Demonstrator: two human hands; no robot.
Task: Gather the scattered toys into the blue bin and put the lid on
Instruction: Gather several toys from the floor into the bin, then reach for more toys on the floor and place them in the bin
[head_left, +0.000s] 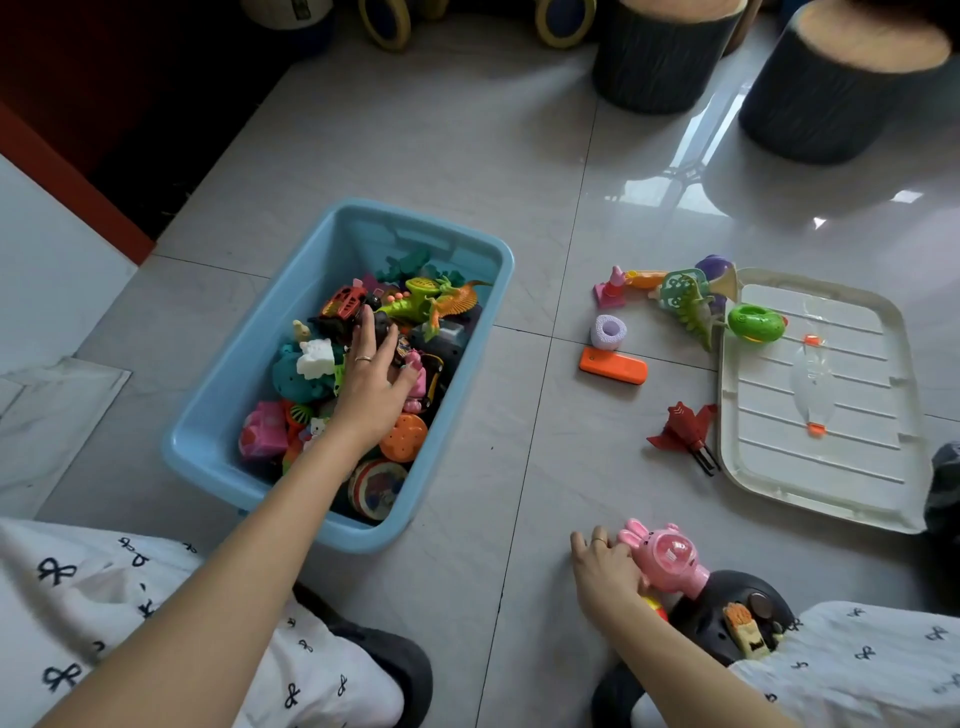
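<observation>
The blue bin (218, 415) stands on the floor at centre left, filled with several toys. My left hand (371, 382) lies inside it on top of the pile, fingers around a dark toy (382, 327). My right hand (605, 571) at the bottom grips a pink rabbit toy (670, 558) on the floor. The white lid (831, 462) lies upside down at the right. Beside it are scattered toys: an orange block (613, 365), a purple ring (608, 331), a green dinosaur (693, 306), a green ring toy (756, 322), a red plane (683, 428) and a pink cone (610, 288).
Two dark round stools (660, 57) (831, 83) stand at the back right. My knees in white patterned trousers (104, 613) and black slippers (727, 618) frame the bottom. A dark doorway with red trim (78, 104) is at the left.
</observation>
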